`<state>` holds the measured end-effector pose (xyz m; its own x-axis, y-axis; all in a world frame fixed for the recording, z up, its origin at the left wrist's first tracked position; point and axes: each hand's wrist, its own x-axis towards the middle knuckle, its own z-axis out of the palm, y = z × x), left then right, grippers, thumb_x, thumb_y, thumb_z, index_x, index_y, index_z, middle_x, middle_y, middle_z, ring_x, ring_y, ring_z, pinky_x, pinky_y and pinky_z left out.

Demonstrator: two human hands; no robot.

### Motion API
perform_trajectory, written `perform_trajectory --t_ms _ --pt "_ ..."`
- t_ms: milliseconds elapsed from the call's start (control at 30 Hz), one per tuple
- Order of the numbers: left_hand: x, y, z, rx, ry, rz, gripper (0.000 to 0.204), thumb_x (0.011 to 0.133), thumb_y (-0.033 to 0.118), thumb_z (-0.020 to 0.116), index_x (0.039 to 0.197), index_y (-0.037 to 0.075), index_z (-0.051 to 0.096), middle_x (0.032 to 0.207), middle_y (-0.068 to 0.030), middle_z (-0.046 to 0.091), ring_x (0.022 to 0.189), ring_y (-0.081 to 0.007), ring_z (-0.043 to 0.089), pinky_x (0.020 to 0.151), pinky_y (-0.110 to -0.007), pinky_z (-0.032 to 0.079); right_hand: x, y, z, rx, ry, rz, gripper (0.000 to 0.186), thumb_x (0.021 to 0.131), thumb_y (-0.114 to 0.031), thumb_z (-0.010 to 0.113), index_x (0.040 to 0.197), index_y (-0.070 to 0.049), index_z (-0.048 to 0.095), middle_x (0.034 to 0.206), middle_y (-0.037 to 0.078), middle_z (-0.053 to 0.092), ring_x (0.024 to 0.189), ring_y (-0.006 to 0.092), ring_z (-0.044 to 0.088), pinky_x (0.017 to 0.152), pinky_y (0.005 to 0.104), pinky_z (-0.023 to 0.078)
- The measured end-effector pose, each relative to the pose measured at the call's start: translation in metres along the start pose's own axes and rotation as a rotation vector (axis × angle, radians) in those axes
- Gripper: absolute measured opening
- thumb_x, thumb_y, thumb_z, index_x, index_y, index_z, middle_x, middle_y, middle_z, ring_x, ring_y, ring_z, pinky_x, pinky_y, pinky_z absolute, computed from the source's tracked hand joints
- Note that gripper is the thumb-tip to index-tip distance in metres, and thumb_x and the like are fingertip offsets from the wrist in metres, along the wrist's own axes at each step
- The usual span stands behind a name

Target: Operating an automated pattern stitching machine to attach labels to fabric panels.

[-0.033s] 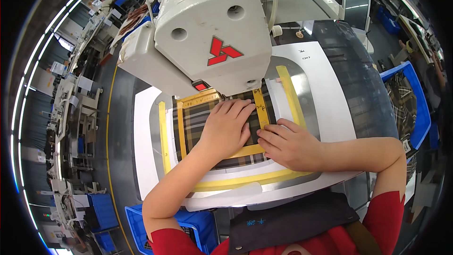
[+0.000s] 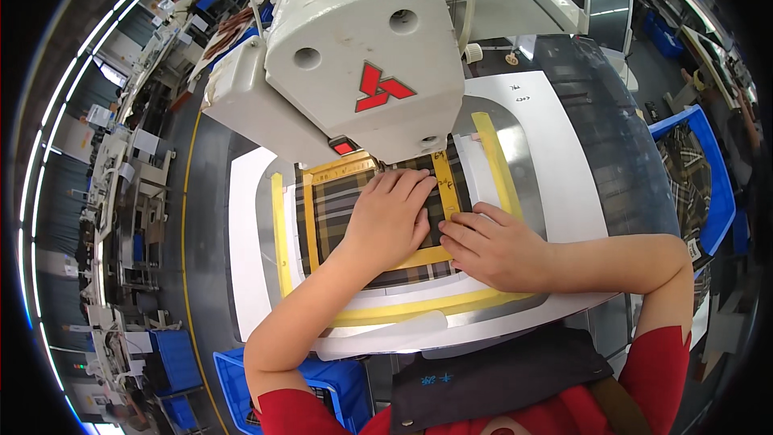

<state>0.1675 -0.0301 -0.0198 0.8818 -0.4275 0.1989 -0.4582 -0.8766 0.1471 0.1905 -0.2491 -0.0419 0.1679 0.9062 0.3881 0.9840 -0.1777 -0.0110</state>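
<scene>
On the worktop [image 2: 632, 145], the left hand [image 2: 389, 216] lies open on soft-looking cloth [image 2: 334, 213], the right hand [image 2: 495, 251], likewise open, on the probably stiff frame [image 2: 448, 189], best held by its near edge.

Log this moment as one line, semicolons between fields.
left hand: palm-down on plaid fabric; right hand: over near-right corner of yellow frame; sewing machine head: beyond hands
</scene>
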Motion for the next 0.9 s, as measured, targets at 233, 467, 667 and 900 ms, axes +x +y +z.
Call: perform_trajectory --t_ms 233,467,667,900 --pt "-0.018 0.006 -0.009 -0.045 -0.035 0.095 0.035 0.078 0.011 0.065 0.113 0.007 0.061 0.119 -0.0086 0.058 0.116 -0.0304 0.054 0.098 -0.043 0.043 0.004 -0.004 0.007 0.051 0.09 -0.002 0.028 0.081 -0.016 0.057 0.101 0.002 0.063 0.106 0.013 0.06 0.102 0.0255 0.057 0.094 0.0385 0.042" --pt "-0.044 0.006 -0.012 -0.141 -0.009 0.135 0.029 0.079 0.012 0.067 0.107 0.009 0.063 0.118 -0.006 0.061 0.113 -0.0268 0.056 0.096 -0.041 0.046 0.011 -0.008 0.005 0.074 0.043 -0.011 0.027 0.085 -0.019 0.059 0.102 0.002 0.063 0.101 0.01 0.059 0.098 0.0239 0.055 0.093 0.0377 0.042" --pt "-0.054 -0.003 -0.002 -0.182 -0.003 0.132 0.033 0.083 0.018 0.065 0.115 0.01 0.061 0.129 -0.0069 0.057 0.121 -0.0267 0.052 0.101 -0.041 0.042 0.013 -0.006 0.008 0.044 -0.018 0.056 0.033 0.083 -0.023 0.063 0.106 0.001 0.063 0.103 0.009 0.058 0.1 0.024 0.055 0.094 0.0402 0.041" --pt "-0.059 -0.008 0.011 -0.16 0.025 0.124 0.033 0.086 0.024 0.064 0.115 0.008 0.06 0.131 -0.009 0.054 0.125 -0.0278 0.049 0.106 -0.042 0.037 0.015 0.0 0.012 0.11 -0.005 0.058 0.035 0.079 -0.017 0.067 0.109 0.0 0.062 0.107 0.01 0.056 0.101 0.0265 0.055 0.093 0.0422 0.042"
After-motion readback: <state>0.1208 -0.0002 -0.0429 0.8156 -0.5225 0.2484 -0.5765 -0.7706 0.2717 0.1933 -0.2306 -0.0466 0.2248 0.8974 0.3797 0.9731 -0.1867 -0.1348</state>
